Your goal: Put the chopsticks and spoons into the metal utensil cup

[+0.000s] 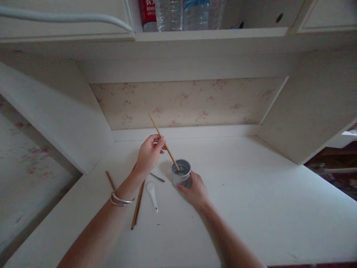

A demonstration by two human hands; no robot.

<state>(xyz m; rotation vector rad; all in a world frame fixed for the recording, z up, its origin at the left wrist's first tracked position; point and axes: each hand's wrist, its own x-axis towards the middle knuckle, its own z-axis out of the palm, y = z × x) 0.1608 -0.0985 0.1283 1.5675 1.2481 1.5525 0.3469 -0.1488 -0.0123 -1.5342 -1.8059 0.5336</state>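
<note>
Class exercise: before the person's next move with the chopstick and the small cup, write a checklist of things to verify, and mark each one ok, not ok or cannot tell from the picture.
1. Left hand pinches the chopstick firmly: ok.
2. Chopstick tip is inside the cup: ok; it points down into the opening.
3. Right hand steadies the cup at its base: ok.
4. Cup stands upright on the white counter: ok.
5. White spoon, metal utensil and spare chopsticks lie apart from the cup: ok.
6. What the cup holds: cannot tell; only a perforated bottom shows.
</note>
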